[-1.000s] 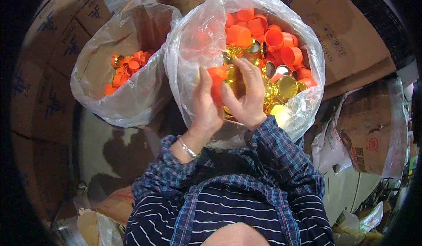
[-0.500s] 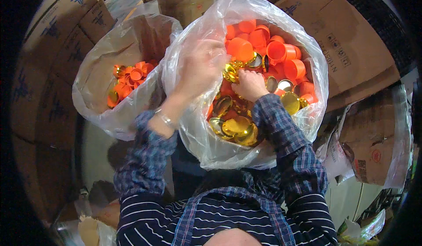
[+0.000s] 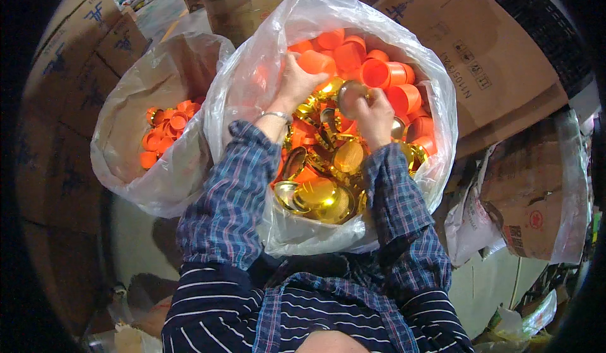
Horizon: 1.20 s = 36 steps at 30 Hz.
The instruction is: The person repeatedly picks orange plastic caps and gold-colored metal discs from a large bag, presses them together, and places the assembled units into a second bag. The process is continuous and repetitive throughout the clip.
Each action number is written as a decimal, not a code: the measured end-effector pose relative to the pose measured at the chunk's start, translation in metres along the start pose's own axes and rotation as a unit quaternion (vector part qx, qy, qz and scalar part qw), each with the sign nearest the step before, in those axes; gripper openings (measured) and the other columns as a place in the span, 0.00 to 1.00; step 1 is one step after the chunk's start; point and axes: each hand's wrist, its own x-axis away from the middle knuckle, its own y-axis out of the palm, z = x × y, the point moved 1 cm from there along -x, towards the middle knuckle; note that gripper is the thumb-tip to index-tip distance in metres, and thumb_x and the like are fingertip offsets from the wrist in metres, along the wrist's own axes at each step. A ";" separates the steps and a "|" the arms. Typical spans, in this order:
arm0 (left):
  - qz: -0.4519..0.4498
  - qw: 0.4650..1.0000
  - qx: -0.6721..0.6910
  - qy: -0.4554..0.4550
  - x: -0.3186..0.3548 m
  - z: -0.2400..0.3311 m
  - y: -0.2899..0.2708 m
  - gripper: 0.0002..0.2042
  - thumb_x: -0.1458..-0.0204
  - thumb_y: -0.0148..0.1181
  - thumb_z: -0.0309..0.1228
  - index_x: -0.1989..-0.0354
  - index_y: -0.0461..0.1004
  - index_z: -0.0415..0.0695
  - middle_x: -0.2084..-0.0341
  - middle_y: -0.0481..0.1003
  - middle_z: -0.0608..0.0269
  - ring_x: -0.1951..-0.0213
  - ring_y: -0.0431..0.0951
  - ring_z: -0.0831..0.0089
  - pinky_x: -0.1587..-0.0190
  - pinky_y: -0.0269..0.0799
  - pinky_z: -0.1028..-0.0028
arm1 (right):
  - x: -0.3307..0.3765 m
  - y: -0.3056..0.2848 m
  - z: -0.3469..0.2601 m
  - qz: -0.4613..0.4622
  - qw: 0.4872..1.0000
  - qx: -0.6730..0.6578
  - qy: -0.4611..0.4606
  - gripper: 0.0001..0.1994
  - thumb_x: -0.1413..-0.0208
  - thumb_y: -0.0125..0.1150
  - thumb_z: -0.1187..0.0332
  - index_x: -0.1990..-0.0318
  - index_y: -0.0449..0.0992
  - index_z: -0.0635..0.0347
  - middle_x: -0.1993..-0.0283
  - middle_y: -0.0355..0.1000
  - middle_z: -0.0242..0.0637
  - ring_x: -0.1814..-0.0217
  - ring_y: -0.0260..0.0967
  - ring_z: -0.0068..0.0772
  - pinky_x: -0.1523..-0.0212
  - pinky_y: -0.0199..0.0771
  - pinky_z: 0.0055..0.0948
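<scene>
A large clear plastic bag [image 3: 426, 56] stands open in front of me, filled with orange plastic cups and shiny gold lids. Inside its left part, my left hand [image 3: 295, 83] grips an orange cup [image 3: 314, 64] between thumb and fingers. My right hand [image 3: 377, 119] pinches a round metal lid [image 3: 351, 99], tilted and slightly blurred, above the heap. Gold lids [image 3: 319, 194] lie toward the near side of the bag, with more orange cups [image 3: 385, 73] at the far side.
To the left stands a smaller lined container [image 3: 120, 157] with orange caps [image 3: 167, 129] in it, some with gold. Cardboard boxes [image 3: 69, 113] rise on the left, and a big cardboard panel [image 3: 480, 56] leans at the far right. A white sack [image 3: 470, 230] sits at the right.
My left hand has come back from the bag's left rim and now grips an orange cup. My right hand has lifted a lid from the heap. The view has shifted slightly.
</scene>
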 end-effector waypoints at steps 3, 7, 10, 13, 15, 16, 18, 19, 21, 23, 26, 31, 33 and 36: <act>-0.038 0.967 0.243 -0.068 0.030 0.035 -0.021 0.34 0.58 0.78 0.38 0.47 0.65 0.34 0.51 0.73 0.56 0.50 0.74 0.70 0.48 0.72 0.72 | -0.001 -0.012 -0.018 0.030 0.990 -0.137 -0.001 0.10 0.47 0.64 0.71 0.59 0.74 0.64 0.63 0.77 0.40 0.64 0.75 0.30 0.60 0.75 0.32; -0.091 0.857 0.496 -0.109 0.098 0.080 -0.042 0.24 0.49 0.71 0.34 0.47 0.69 0.37 0.53 0.75 0.58 0.51 0.76 0.73 0.47 0.73 0.73 | 0.033 -0.018 -0.059 -0.087 0.951 -0.274 -0.109 0.24 0.50 0.68 0.73 0.45 0.66 0.61 0.48 0.72 0.40 0.50 0.71 0.29 0.47 0.72 0.29; -0.079 0.783 0.594 -0.166 0.137 0.102 -0.057 0.16 0.40 0.62 0.33 0.48 0.71 0.40 0.53 0.76 0.59 0.51 0.77 0.73 0.47 0.74 0.72 | 0.063 -0.039 -0.085 -0.126 0.955 -0.166 -0.212 0.33 0.50 0.70 0.65 0.37 0.63 0.58 0.40 0.63 0.47 0.36 0.62 0.41 0.35 0.62 0.38; -0.052 0.753 0.618 -0.222 0.164 0.119 -0.064 0.14 0.34 0.52 0.38 0.48 0.72 0.41 0.54 0.77 0.60 0.53 0.78 0.72 0.48 0.75 0.71 | 0.086 -0.057 -0.105 -0.154 0.945 -0.028 -0.288 0.31 0.44 0.62 0.57 0.35 0.64 0.60 0.34 0.57 0.51 0.29 0.51 0.54 0.30 0.51 0.47; -0.034 0.766 0.607 -0.210 0.177 0.127 -0.067 0.15 0.33 0.50 0.39 0.49 0.72 0.40 0.54 0.77 0.60 0.53 0.78 0.72 0.48 0.75 0.72 | 0.099 -0.059 -0.114 -0.137 0.952 -0.059 -0.266 0.29 0.43 0.60 0.60 0.35 0.64 0.60 0.33 0.56 0.52 0.29 0.52 0.54 0.30 0.52 0.47; -0.018 0.771 0.596 -0.225 0.183 0.129 -0.068 0.15 0.33 0.50 0.39 0.49 0.72 0.40 0.54 0.77 0.60 0.53 0.78 0.72 0.48 0.75 0.72 | 0.105 -0.059 -0.117 -0.129 0.955 -0.075 -0.258 0.28 0.43 0.59 0.62 0.35 0.64 0.60 0.32 0.56 0.52 0.29 0.52 0.54 0.30 0.52 0.47; 0.003 0.803 0.565 -0.193 0.195 0.130 -0.068 0.16 0.32 0.47 0.41 0.50 0.73 0.40 0.55 0.76 0.60 0.54 0.77 0.73 0.49 0.74 0.73 | 0.117 -0.058 -0.119 -0.105 0.957 -0.059 -0.263 0.26 0.41 0.56 0.67 0.35 0.63 0.60 0.32 0.57 0.53 0.30 0.54 0.55 0.30 0.53 0.46; 0.008 0.815 0.551 -0.179 0.199 0.129 -0.068 0.16 0.32 0.47 0.41 0.48 0.72 0.40 0.54 0.76 0.60 0.53 0.77 0.73 0.48 0.73 0.72 | 0.121 -0.057 -0.118 -0.098 0.957 -0.067 -0.265 0.26 0.42 0.56 0.67 0.35 0.62 0.61 0.32 0.57 0.53 0.31 0.54 0.55 0.30 0.53 0.46; 0.038 0.860 0.489 -0.142 0.206 0.125 -0.066 0.16 0.31 0.47 0.39 0.49 0.73 0.40 0.56 0.76 0.61 0.56 0.76 0.74 0.50 0.73 0.73 | 0.128 -0.052 -0.116 -0.084 0.960 -0.076 -0.256 0.25 0.40 0.55 0.67 0.36 0.62 0.63 0.33 0.57 0.54 0.31 0.55 0.56 0.30 0.53 0.44; 0.072 0.884 0.452 -0.097 0.211 0.120 -0.064 0.13 0.31 0.48 0.39 0.56 0.71 0.40 0.61 0.75 0.62 0.61 0.74 0.76 0.58 0.70 0.74 | 0.134 -0.048 -0.115 -0.088 0.964 -0.102 -0.231 0.24 0.39 0.53 0.67 0.36 0.62 0.64 0.33 0.57 0.54 0.31 0.55 0.56 0.30 0.53 0.44; 0.124 0.940 0.319 -0.005 0.220 0.118 -0.059 0.12 0.32 0.49 0.37 0.62 0.70 0.40 0.68 0.74 0.63 0.66 0.73 0.75 0.65 0.67 0.73 | 0.138 -0.041 -0.118 -0.100 0.965 -0.199 -0.137 0.20 0.34 0.47 0.66 0.38 0.63 0.64 0.36 0.59 0.49 0.33 0.56 0.46 0.31 0.53 0.39; 0.080 0.981 0.154 0.090 0.213 0.122 -0.063 0.13 0.34 0.54 0.36 0.65 0.72 0.38 0.75 0.74 0.64 0.73 0.72 0.73 0.69 0.68 0.70 | 0.120 -0.054 -0.119 -0.152 0.932 -0.326 0.043 0.18 0.34 0.52 0.61 0.45 0.69 0.66 0.49 0.69 0.37 0.47 0.66 0.28 0.42 0.65 0.27; -0.087 0.951 0.293 -0.040 0.199 0.118 -0.071 0.14 0.35 0.55 0.38 0.63 0.74 0.37 0.73 0.76 0.62 0.71 0.75 0.70 0.67 0.69 0.70 | 0.104 -0.070 -0.109 -0.212 0.942 -0.258 0.028 0.17 0.36 0.53 0.62 0.48 0.74 0.66 0.53 0.72 0.33 0.50 0.68 0.24 0.45 0.66 0.25; -0.226 0.916 0.323 -0.076 0.190 0.118 -0.081 0.20 0.44 0.66 0.39 0.50 0.72 0.38 0.58 0.77 0.60 0.55 0.77 0.70 0.51 0.73 0.72 | 0.097 -0.076 -0.093 -0.286 0.907 -0.310 0.001 0.16 0.34 0.51 0.63 0.48 0.75 0.66 0.51 0.74 0.32 0.47 0.69 0.24 0.45 0.68 0.26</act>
